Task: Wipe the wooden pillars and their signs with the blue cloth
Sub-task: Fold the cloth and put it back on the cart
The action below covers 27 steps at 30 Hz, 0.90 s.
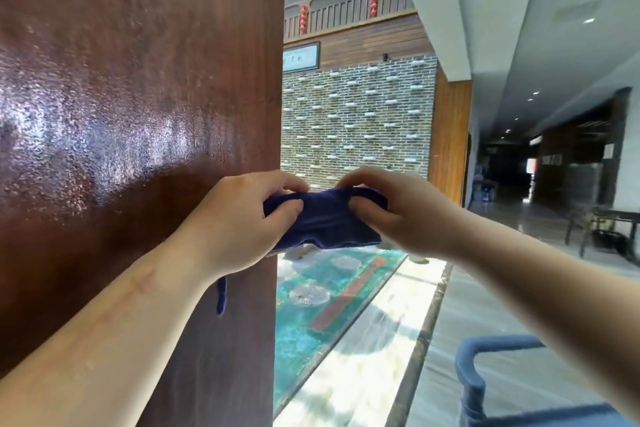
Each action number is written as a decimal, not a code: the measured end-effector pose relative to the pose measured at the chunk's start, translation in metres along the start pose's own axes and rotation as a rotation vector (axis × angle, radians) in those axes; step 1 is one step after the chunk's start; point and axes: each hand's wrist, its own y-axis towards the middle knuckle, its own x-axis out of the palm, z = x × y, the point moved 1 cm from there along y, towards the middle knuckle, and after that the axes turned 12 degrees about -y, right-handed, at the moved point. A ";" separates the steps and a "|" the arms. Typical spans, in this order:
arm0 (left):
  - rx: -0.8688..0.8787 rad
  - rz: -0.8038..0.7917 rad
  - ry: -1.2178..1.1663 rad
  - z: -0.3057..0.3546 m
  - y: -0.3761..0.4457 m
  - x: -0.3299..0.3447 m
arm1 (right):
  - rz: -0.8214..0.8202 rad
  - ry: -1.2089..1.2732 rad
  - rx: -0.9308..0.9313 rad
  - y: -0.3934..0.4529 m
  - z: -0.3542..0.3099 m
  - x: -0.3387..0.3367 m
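Note:
A broad reddish-brown wooden pillar (138,97) fills the left half of the view, its face glossy with glare. Just off its right edge, both hands hold a folded dark blue cloth (325,222) in the air. My left hand (239,218) grips the cloth's left end, thumb on top. My right hand (394,208) pinches the right end with curled fingers. A strand of the cloth (221,295) dangles below my left wrist, in front of the pillar. No sign is visible on this pillar face.
Right of the pillar lies a green pool (311,308) with a pale stone rim. Behind it stands a grey brick wall (356,121) under a wooden balcony with red lanterns. A blue cart handle (471,378) sits at lower right; a dark table (602,225) stands farther back.

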 end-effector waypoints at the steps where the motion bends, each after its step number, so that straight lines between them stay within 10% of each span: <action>1: 0.003 -0.014 -0.020 0.001 0.002 0.004 | -0.008 0.001 0.014 -0.003 0.003 -0.003; 12: -0.110 -0.499 -0.381 0.019 -0.044 0.201 | -0.237 0.239 0.468 -0.201 0.095 0.023; 27: -0.295 -1.029 -0.735 0.086 -0.119 0.464 | -0.118 0.430 1.254 -0.454 0.188 0.042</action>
